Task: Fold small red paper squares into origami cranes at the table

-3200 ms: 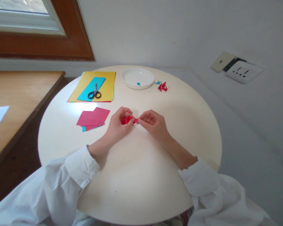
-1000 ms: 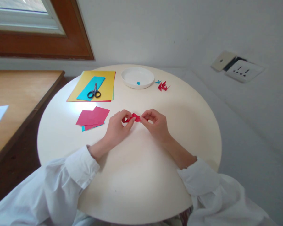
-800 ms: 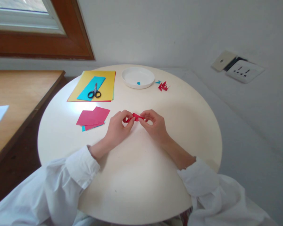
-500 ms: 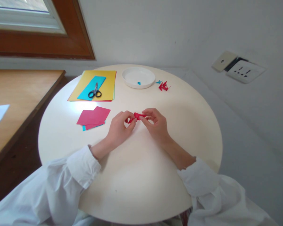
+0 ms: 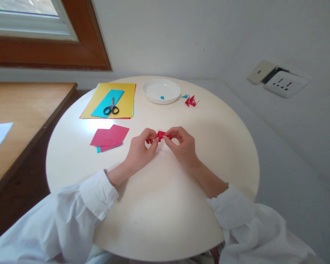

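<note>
Between my fingertips, over the middle of the round table, is a small folded red paper [image 5: 161,135]. My left hand [image 5: 143,146] pinches its left end between thumb and fingers. At the other end, my right hand [image 5: 183,146] is closed on the paper in the same kind of pinch. Parts of the folds are hidden behind the fingers. Left of my left hand lie red paper squares [image 5: 107,136], overlapping, with a blue edge showing beneath them.
Scissors [image 5: 111,107] rest on a blue paper strip [image 5: 101,104] over yellow sheets [image 5: 128,95]. A white plate [image 5: 174,96] holds a small blue piece [image 5: 162,98]. To its right are small folded red papers [image 5: 191,101] and a blue one [image 5: 185,96]. A wooden desk [image 5: 30,106] stands at left.
The red paper's left end no longer sticks out below my left fingers, and more of its middle shows between the hands. Both hands stay in nearly the same place.
</note>
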### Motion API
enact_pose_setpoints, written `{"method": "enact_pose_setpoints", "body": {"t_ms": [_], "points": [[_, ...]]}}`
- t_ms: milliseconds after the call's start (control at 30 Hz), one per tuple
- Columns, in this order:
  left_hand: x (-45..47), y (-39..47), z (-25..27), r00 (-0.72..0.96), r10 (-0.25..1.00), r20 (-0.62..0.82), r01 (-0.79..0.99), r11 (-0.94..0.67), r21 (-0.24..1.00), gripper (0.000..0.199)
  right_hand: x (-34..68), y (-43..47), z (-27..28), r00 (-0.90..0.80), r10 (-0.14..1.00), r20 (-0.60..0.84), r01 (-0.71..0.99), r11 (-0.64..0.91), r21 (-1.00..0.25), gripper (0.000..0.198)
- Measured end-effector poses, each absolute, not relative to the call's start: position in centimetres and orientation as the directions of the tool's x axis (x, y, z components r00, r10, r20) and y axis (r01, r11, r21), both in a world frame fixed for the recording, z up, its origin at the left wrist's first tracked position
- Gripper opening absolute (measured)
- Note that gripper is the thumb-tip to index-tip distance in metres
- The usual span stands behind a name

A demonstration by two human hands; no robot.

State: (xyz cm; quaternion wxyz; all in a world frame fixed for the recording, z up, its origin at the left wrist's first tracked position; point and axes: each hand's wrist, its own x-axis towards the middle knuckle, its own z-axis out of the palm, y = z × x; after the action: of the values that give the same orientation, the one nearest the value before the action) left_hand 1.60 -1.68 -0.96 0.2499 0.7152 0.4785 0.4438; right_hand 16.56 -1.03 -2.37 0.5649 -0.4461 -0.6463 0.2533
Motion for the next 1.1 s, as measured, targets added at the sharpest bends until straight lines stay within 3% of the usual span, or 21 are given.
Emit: {"method": "enact_pose_setpoints", "body": {"t_ms": [167, 433, 633, 867, 1100], "points": [[1.66, -1.66, -0.88, 0.163, 0.913, 0.374, 0.436, -0.407, 0.803, 0.004, 16.62, -1.15, -2.11, 0.022, 0.815, 0.580, 0.415, 0.520, -0.746, 0.008], [1.84, -1.67, -1.28, 0.164, 0.930, 0.329, 0.341, -0.366, 0.866, 0.008, 16.65, -1.19, -1.75, 0.056, 0.830, 0.555, 0.471, 0.468, -0.747, 0.006], [1.91, -1.66, -1.33, 0.174, 0.963, 0.204, 0.224, -0.241, 0.944, 0.011, 16.72, -1.21, -1.91, 0.024, 0.785, 0.619, 0.542, 0.510, -0.667, 0.007], [2.07, -1.47, -0.89, 0.166, 0.981, 0.099, 0.094, -0.115, 0.989, 0.015, 16.98, -1.12, -2.05, -0.055, 0.720, 0.692, 0.557, 0.597, -0.577, 0.008], [2.15, -1.48, -0.74, 0.186, 0.979, 0.087, 0.036, -0.095, 0.995, 0.019, 17.10, -0.90, -2.25, -0.135, 0.695, 0.706, 0.553, 0.644, -0.528, 0.012]]}}
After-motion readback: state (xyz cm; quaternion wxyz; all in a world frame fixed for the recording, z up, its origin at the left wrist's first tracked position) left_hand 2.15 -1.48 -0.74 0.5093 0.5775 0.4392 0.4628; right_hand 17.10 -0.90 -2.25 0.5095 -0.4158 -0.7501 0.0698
